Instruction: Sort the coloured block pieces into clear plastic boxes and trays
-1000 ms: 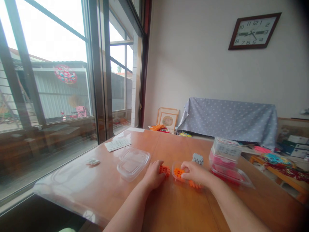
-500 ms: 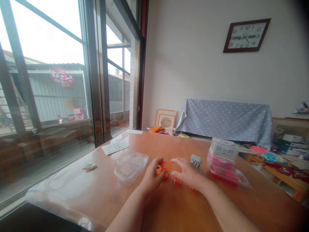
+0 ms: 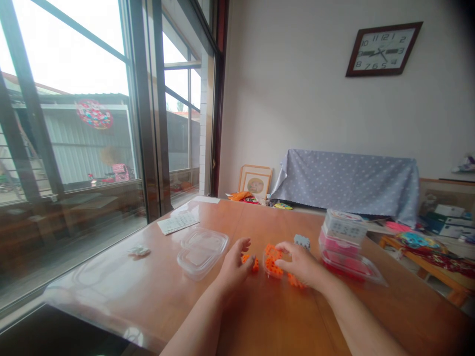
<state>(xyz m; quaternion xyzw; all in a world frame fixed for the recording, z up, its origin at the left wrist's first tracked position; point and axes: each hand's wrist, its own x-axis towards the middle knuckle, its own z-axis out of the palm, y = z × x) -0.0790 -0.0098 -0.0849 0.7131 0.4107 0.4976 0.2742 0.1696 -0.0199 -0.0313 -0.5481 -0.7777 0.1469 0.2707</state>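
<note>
My left hand (image 3: pixel 234 264) curls around an orange block (image 3: pixel 253 260); at three o'clock, my right hand (image 3: pixel 301 262) pinches the orange pieces (image 3: pixel 273 259).

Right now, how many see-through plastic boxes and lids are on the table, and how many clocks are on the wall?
Empty clear lids or tubs by the left hand: 2
Clear tub of orange pieces: 1
Stacked boxes: 2
Wall clock: 1
Total: 6
</note>
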